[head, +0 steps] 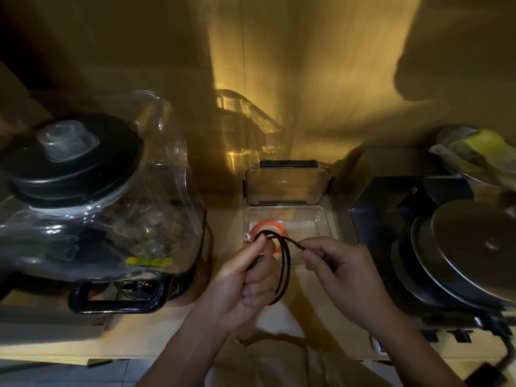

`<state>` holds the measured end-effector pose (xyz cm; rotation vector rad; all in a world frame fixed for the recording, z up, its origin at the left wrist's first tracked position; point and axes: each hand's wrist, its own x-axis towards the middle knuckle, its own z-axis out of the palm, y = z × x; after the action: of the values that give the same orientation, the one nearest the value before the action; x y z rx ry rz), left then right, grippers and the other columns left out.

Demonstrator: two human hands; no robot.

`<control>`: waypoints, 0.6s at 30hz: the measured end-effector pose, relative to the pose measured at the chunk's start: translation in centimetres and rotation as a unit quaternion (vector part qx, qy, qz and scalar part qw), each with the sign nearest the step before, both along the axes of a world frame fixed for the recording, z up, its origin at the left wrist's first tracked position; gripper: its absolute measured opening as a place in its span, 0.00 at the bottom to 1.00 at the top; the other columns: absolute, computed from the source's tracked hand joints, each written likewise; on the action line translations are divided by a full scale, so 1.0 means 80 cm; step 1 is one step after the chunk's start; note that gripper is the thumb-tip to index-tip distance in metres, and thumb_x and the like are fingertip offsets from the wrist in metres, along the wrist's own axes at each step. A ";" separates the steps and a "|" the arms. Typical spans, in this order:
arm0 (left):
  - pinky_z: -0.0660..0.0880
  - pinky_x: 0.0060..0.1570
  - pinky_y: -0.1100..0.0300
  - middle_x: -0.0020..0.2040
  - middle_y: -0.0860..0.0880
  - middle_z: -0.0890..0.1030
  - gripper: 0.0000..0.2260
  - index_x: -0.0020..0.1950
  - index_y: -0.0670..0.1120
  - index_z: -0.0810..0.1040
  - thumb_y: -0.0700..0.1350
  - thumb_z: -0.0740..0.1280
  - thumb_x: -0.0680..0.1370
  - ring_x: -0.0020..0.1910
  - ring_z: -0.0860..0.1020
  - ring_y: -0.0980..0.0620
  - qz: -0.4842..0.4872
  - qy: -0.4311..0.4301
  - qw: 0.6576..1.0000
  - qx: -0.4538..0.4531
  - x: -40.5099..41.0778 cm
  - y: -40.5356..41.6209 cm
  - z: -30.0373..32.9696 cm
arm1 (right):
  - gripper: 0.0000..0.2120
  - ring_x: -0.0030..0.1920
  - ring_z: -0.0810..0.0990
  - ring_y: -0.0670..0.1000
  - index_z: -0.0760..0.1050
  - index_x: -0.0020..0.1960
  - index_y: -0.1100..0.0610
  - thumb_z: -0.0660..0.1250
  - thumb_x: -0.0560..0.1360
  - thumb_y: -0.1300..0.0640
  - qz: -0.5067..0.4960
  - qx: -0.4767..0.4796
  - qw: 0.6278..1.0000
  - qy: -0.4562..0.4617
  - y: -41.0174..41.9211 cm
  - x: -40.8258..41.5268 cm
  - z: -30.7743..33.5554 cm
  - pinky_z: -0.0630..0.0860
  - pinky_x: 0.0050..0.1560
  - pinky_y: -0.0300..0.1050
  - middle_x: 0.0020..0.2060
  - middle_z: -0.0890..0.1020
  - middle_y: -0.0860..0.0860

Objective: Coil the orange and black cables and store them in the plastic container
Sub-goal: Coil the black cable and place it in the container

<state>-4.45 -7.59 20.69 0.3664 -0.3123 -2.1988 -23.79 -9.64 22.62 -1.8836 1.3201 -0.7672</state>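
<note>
A clear plastic container (pixel 324 219) sits open at the middle of the counter. Its lid (pixel 287 185) is tipped back behind it. The orange cable (pixel 275 226) lies coiled inside on the container's floor. The black cable (pixel 284 270) hangs in loops just in front of the container. My left hand (pixel 245 283) grips the gathered loops at their top. My right hand (pixel 340 266) pinches a free strand of the same cable to the right, pulled taut between both hands.
A large clear blender jug with a black lid (pixel 83 169) stands at the left, its black handle (pixel 117 300) near my left hand. Stacked metal pans and lids (pixel 463 252) fill the right. The counter's front edge (pixel 167 347) lies below my wrists.
</note>
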 end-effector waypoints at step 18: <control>0.54 0.21 0.66 0.26 0.53 0.60 0.08 0.52 0.47 0.76 0.50 0.63 0.81 0.21 0.58 0.57 0.003 0.047 0.999 0.020 0.000 0.002 -0.008 | 0.10 0.25 0.75 0.48 0.75 0.42 0.62 0.72 0.65 0.59 -0.040 0.343 0.875 -0.340 0.015 0.024 -0.019 0.74 0.27 0.39 0.26 0.79 0.54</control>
<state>-4.45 -7.41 20.05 0.2848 -0.2153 -2.2104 -21.83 -8.44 21.06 -0.8743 1.0120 -0.7647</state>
